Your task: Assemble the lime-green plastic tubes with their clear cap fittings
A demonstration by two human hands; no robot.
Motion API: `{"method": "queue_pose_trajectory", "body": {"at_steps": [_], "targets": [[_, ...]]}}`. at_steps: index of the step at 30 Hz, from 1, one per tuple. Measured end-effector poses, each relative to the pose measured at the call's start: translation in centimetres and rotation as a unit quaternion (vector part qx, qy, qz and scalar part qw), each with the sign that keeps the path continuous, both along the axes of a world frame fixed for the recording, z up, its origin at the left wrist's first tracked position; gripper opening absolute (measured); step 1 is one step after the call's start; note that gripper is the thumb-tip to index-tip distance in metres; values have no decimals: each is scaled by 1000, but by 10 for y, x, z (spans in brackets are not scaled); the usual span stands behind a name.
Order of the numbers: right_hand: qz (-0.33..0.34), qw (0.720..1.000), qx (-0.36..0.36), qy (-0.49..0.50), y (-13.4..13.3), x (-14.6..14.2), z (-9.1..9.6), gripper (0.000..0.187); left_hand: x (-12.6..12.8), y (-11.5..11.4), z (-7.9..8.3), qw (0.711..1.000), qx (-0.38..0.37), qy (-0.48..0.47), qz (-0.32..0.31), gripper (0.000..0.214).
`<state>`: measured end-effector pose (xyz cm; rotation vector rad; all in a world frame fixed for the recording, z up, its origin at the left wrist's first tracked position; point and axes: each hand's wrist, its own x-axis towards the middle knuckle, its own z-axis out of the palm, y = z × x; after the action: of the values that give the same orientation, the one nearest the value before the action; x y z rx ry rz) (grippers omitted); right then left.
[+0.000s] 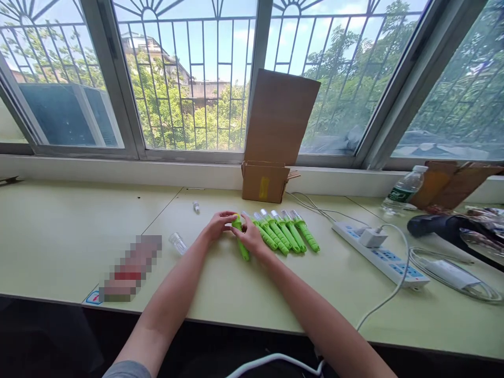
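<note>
A bright green stick (243,251) with a yellowish top end stands at a slant between my two hands. My left hand (219,226) has its fingers closed at the upper end. Wrapped round the same stick a little lower is my right hand (251,236), with the lower end of the stick sticking out beneath it. Right beside my right hand, several similar green sticks (289,233) with ridged handles and clear tips lie in a slanted row. To the left of my left forearm lies a clear plastic cup-like piece (178,243). A small white piece (196,207) lies farther back.
An open cardboard box (263,181) stands against the window sill. On the right are a white power strip (381,254) with a plugged-in charger, looped cables (452,273), a water bottle (405,188) and a black curved object (437,226). A blurred-out item (132,270) lies at left.
</note>
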<state>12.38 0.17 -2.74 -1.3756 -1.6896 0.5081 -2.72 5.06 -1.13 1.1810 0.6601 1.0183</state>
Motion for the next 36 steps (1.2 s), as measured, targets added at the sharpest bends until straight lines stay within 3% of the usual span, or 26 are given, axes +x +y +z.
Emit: {"method": "queue_pose_trajectory", "body": {"at_steps": [4,9,16,29,36], "targets": [[38,998,19,38,5,1,-2,61,5,-4,1,999,18,9,-28,41],[39,996,29,69,8,1,-3,50,9,-3,-2,1000,27,8,2,39],[31,997,19,72,7,1,-1,47,12,-3,-1,999,19,-24,33,41],[16,997,16,70,8,3,0,45,13,-3,-1,999,28,-22,7,44],[5,998,25,51,9,2,-1,44,15,0,-1,998,48,-38,30,49]]}}
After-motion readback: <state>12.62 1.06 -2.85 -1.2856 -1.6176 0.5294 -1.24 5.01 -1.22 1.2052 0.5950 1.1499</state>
